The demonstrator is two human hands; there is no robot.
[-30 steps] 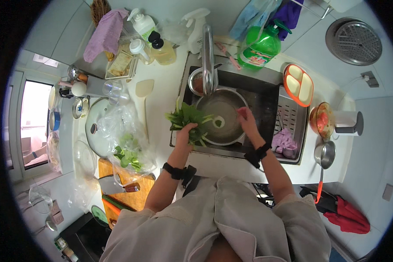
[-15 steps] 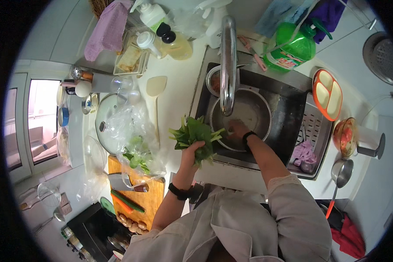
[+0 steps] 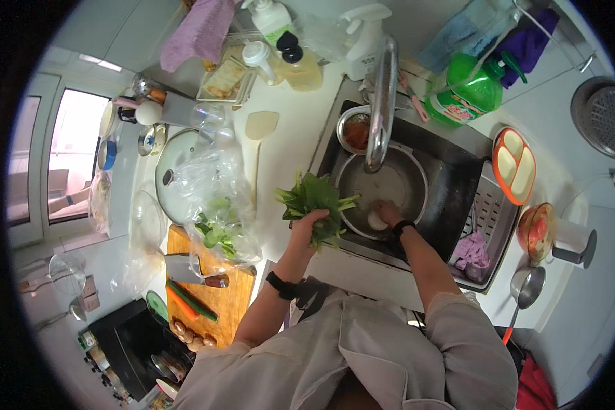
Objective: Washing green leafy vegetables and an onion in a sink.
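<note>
My left hand [image 3: 310,223] is closed around a bunch of leafy greens [image 3: 316,194], held above the counter at the sink's left edge. Leaves and cut stems stick out on both sides of the fist. My right hand [image 3: 388,213] reaches down into a round metal pot [image 3: 417,171] standing in the dark sink, with what looks like water in it. Its fingers are curled at a pale, rounded thing [image 3: 376,220] whose kind I cannot make out. Over the pot hangs the faucet [image 3: 383,102]. A small metal bowl [image 3: 345,140] with reddish contents sits beside the pot.
On the left, a cutting board [image 3: 236,294] carries a cleaver [image 3: 184,268], a carrot [image 3: 182,301], a cucumber [image 3: 199,304] and mushrooms [image 3: 188,335]. A plastic bag with greens [image 3: 219,205] lies against a glass lid [image 3: 165,154]. A green detergent bottle [image 3: 465,92] stands behind the sink.
The view has shifted a little. My right hand remains low in the pot, where a pale rounded thing now shows at its fingers. The left hand still grips the greens.
</note>
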